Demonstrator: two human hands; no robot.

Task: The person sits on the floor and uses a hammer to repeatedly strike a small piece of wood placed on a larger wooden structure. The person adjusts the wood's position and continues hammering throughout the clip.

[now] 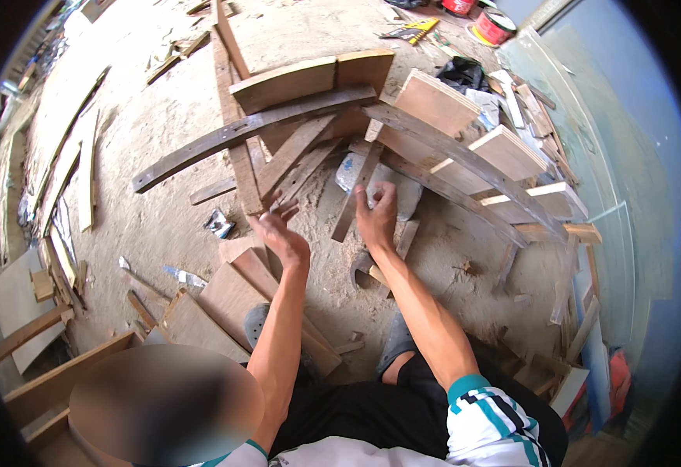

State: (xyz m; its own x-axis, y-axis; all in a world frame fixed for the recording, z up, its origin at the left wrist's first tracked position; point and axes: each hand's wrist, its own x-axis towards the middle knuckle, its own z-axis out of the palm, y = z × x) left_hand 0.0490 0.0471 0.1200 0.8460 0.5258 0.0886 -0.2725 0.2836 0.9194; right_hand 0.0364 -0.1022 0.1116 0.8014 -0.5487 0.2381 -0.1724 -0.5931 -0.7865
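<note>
My left hand is open, its fingers apart, close to the lower end of an upright wooden strip. My right hand is curled, its thumb over the edge of a short dark wooden strip; what its fingers hold, if anything, is hidden. In front of me stands a wooden frame of long dark rails and pale boards. Behind the right hand sits a grey block. Under my right forearm lies a hammer, partly covered.
Loose boards lie by my left foot. A handsaw and red tins are at the far right. Scrap wood lines the blue wall. Plywood pieces lean at the left. Sawdust covers part of the floor.
</note>
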